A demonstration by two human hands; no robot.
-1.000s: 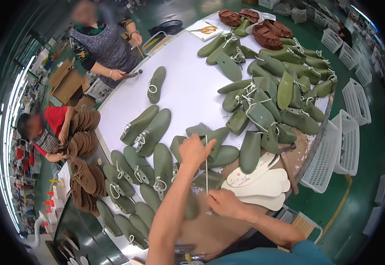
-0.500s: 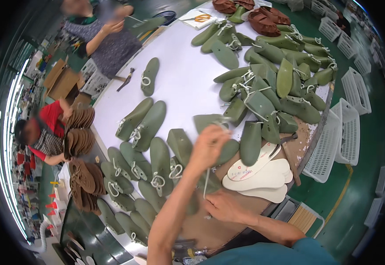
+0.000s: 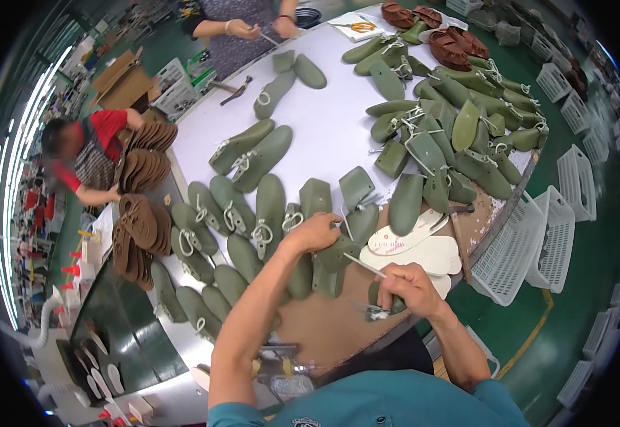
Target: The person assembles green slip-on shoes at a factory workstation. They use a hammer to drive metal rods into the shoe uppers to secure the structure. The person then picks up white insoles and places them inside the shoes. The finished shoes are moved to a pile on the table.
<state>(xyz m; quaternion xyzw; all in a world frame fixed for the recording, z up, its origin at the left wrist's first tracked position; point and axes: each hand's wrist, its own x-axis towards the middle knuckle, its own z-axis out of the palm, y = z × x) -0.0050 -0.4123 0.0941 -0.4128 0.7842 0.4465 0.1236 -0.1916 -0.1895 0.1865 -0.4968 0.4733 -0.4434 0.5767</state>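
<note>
Many green shoe lasts with white cord loops lie over the white table. My left hand (image 3: 317, 233) is closed at a green shoe last (image 3: 337, 256) near the table's front, its fingers curled at the heel end. My right hand (image 3: 411, 286) is closed round a thin metal rod (image 3: 364, 265), whose far tip reaches that last. Part of another green last (image 3: 397, 304) shows beneath my right hand, mostly hidden. Beyond my left hand stand a green last (image 3: 315, 196) and a tilted one (image 3: 356, 186) with a cord. White insoles (image 3: 413, 252) lie stacked to the right.
A large heap of green lasts (image 3: 477, 128) fills the table's right side. Brown shoe uppers (image 3: 143, 228) are stacked at the left, near a person in red (image 3: 100, 153). Another person (image 3: 242, 32) stands across the table. A hammer (image 3: 461, 242) lies beside the insoles. White baskets (image 3: 513, 249) stand right.
My left hand has come down to the near last; my right hand has risen rightward, its rod now slanting. Across the table, the other person's green last now lies on the tabletop. My view has shifted.
</note>
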